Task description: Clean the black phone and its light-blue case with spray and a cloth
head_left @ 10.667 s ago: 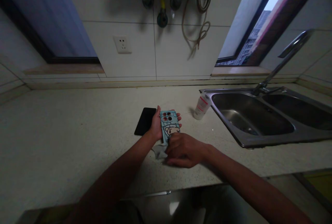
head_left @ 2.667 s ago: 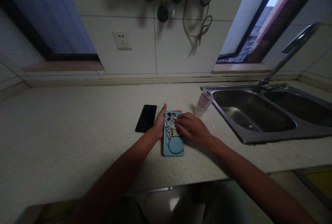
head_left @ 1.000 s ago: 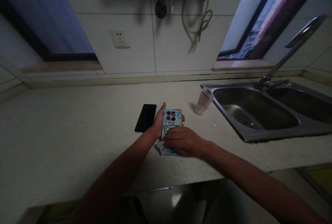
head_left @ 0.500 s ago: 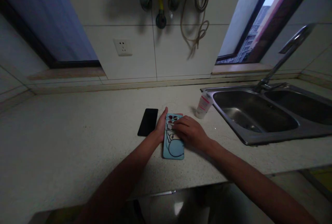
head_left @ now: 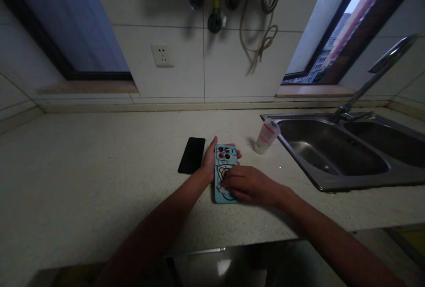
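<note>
This is a kitchen counter of speckled cream stone (head_left: 99,198), with a white wall socket (head_left: 162,55) on the tiled wall behind. A stainless steel double sink (head_left: 332,180) is set at the right side. Near the counter middle lies a light-blue phone case (head_left: 226,155) with a cartoon print. The left hand (head_left: 210,163) is clamped around the case from its side, and the thumb is up. The right hand (head_left: 250,187) has its fingers together and presses a small white cloth (head_left: 223,188) on the lower part of the case. A black smartphone (head_left: 191,155) lies just beside the left hand, and a white plastic bottle (head_left: 266,137) with red marks stands near the sink.
</note>
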{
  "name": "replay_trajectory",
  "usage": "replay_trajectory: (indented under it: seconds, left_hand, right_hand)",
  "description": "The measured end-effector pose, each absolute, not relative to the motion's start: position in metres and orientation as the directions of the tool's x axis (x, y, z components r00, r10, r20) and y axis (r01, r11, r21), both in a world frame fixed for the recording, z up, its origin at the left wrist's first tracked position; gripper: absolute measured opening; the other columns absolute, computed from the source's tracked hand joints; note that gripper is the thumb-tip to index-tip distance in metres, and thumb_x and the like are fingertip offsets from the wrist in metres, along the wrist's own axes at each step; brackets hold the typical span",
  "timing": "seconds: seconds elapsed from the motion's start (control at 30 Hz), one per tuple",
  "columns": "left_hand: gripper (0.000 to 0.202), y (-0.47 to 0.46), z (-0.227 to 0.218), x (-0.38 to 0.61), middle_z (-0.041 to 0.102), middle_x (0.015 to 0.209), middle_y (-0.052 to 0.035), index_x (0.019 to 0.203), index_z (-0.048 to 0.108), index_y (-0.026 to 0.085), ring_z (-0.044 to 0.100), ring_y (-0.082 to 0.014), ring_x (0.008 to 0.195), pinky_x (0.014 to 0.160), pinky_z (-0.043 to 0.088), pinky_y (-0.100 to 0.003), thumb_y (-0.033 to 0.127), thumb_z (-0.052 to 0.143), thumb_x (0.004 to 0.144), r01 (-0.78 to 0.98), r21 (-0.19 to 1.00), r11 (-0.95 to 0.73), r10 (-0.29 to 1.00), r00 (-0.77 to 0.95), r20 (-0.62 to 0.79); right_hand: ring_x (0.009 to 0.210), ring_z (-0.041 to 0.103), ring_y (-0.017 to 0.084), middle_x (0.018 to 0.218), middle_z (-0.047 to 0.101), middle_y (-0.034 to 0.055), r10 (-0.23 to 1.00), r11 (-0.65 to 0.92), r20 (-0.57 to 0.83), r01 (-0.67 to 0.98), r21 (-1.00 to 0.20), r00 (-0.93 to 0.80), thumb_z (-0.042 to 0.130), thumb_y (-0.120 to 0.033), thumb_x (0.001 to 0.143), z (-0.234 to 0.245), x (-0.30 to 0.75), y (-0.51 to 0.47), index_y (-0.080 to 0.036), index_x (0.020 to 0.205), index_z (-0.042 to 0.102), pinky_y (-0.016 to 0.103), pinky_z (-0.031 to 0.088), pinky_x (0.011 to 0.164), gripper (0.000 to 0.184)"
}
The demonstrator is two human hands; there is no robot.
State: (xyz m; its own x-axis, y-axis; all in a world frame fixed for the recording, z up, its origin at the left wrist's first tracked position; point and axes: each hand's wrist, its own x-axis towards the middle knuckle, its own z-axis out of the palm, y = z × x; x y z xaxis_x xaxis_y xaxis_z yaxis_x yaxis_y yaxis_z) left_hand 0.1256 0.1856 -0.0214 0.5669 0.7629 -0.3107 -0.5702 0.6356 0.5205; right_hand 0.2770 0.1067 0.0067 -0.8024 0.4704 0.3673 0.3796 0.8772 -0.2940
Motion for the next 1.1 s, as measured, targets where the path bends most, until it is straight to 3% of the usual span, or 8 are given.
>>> replay_trajectory:
  seconds: [0.1,0.23,0.47,0.6,0.73,0.87,1.0,1.1]
  left_hand:
    - [0.061,0.185,-0.022,0.125,0.074,0.081,-0.0188,0.099,0.067,0.008,0.072,-0.0284,0.071,0.062,0.058,-0.040,0.060,0.036,0.096,-0.563,0.533,0.631,0.762,0.579,-0.290]
    - [0.060,0.184,-0.021,0.124,0.074,0.081,-0.0191,0.105,0.066,0.007,0.073,-0.0288,0.072,0.062,0.058,-0.041,0.059,0.038,0.096,-0.561,0.554,0.615,0.774,0.562,-0.290]
    - [0.060,0.185,-0.021,0.124,0.074,0.083,-0.0194,0.107,0.066,0.007,0.073,-0.0279,0.072,0.063,0.058,-0.039,0.060,0.039,0.095,-0.556,0.538,0.634,0.760,0.576,-0.300]
    - [0.060,0.186,-0.021,0.124,0.074,0.083,-0.0196,0.108,0.066,0.007,0.073,-0.0289,0.074,0.065,0.058,-0.041,0.059,0.038,0.095,-0.551,0.528,0.646,0.751,0.584,-0.309]
    - [0.062,0.186,-0.019,0.124,0.074,0.082,-0.0188,0.110,0.067,0.006,0.073,-0.0286,0.072,0.067,0.058,-0.041,0.058,0.037,0.096,-0.536,0.523,0.663,0.736,0.594,-0.324]
    - [0.060,0.187,-0.021,0.125,0.075,0.081,-0.0175,0.110,0.068,0.006,0.072,-0.0272,0.067,0.069,0.057,-0.041,0.056,0.038,0.097,-0.499,0.545,0.674,0.717,0.618,-0.322]
    - [0.063,0.186,-0.023,0.126,0.074,0.077,-0.0167,0.107,0.070,0.006,0.072,-0.0256,0.065,0.069,0.057,-0.039,0.057,0.035,0.097,-0.503,0.552,0.665,0.707,0.662,-0.249]
    - [0.064,0.185,-0.022,0.126,0.074,0.079,-0.0172,0.106,0.070,0.006,0.072,-0.0258,0.068,0.069,0.057,-0.038,0.058,0.033,0.098,-0.508,0.544,0.667,0.699,0.679,-0.224]
  right_hand:
    - [0.089,0.063,0.019,0.097,0.070,0.0108,0.349,0.914,0.365,0.226,-0.338,-0.863,0.046,-0.019,0.098,0.008,0.273,0.104,-0.014,0.108,0.068,0.032,0.052,0.079,0.025]
    - [0.084,0.064,0.017,0.089,0.072,0.0084,0.294,0.899,0.322,0.146,-0.413,-0.900,0.047,-0.022,0.100,0.010,0.273,0.103,-0.017,0.101,0.071,0.032,0.050,0.080,0.025]
    - [0.076,0.061,0.013,0.081,0.068,0.0035,0.394,0.771,0.128,0.251,-0.586,-0.910,0.058,-0.019,0.095,0.024,0.289,0.104,-0.018,0.090,0.073,0.026,0.048,0.072,0.016]
    - [0.073,0.060,0.013,0.080,0.067,0.0029,0.490,0.725,0.101,0.340,-0.598,-0.866,0.060,-0.016,0.091,0.028,0.301,0.111,-0.017,0.088,0.073,0.025,0.047,0.068,0.013]
    - [0.074,0.060,0.013,0.087,0.069,0.0041,0.624,0.716,0.244,0.418,-0.559,-0.743,0.058,-0.021,0.093,0.019,0.307,0.120,-0.018,0.100,0.071,0.027,0.046,0.068,0.015]
    - [0.065,0.055,0.013,0.079,0.065,0.0019,0.750,0.659,0.442,0.498,-0.563,-0.493,0.060,-0.029,0.093,0.007,0.306,0.129,-0.018,0.109,0.069,0.026,0.044,0.061,0.021]
    - [0.066,0.055,0.014,0.081,0.064,0.0022,0.784,0.609,0.541,0.549,-0.573,-0.304,0.058,-0.030,0.094,0.006,0.304,0.131,-0.019,0.115,0.067,0.026,0.044,0.059,0.025]
    - [0.065,0.054,0.014,0.077,0.061,0.0020,0.774,0.607,0.569,0.578,-0.545,-0.277,0.056,-0.028,0.094,0.008,0.303,0.131,-0.018,0.115,0.067,0.026,0.043,0.057,0.026]
